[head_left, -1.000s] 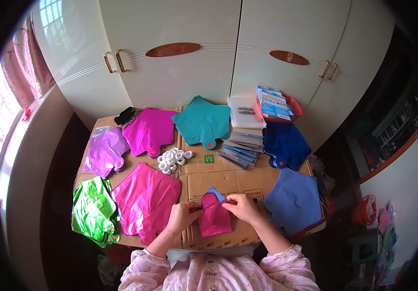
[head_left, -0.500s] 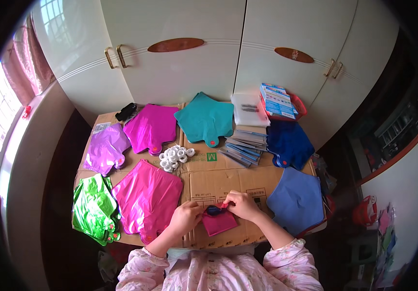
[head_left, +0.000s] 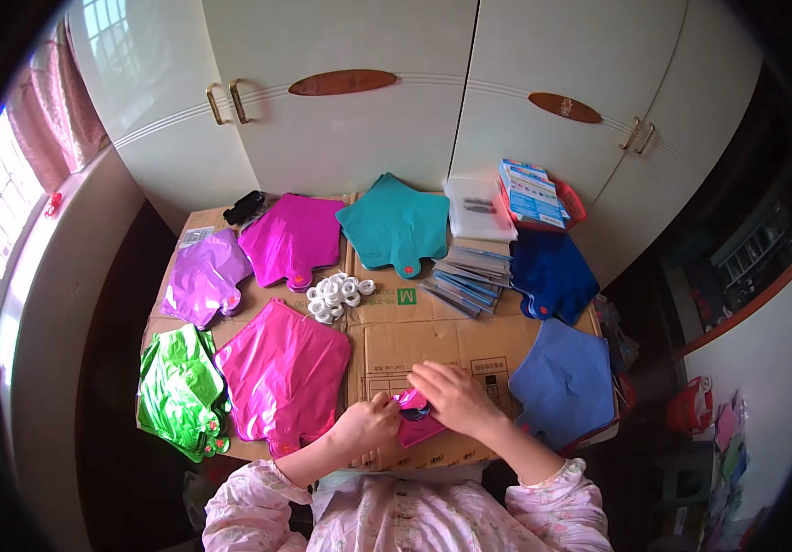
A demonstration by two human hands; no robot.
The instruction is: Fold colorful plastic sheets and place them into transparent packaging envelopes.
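Near the table's front edge lies a small folded piece of magenta foil (head_left: 422, 432), its upper part shiny and crumpled. A dark blue patch shows in it, too small to name. My left hand (head_left: 368, 423) is closed, pinching the foil's left upper edge. Over its right upper side my right hand (head_left: 459, 400) curls with fingers close together, gripping it; the thumb is hidden. Left of my hands lies a stack of flat hot-pink star-shaped foil balloons (head_left: 286, 368). To the right is a matte blue star stack (head_left: 563, 382).
Cardboard (head_left: 396, 340) covers the table. Around it lie green (head_left: 175, 391), lilac (head_left: 203, 281), purple (head_left: 293, 237), teal (head_left: 394, 225) and navy (head_left: 554, 271) star stacks. White rings (head_left: 332, 296), grey-blue packets (head_left: 470, 279), clear bags (head_left: 479, 207) and a red basket (head_left: 573, 204) with boxes stand farther back.
My right hand has shifted from pinching the foil's upper right corner to curling over it. My left hand has moved slightly right and down, and the foil's upper part is now bunched.
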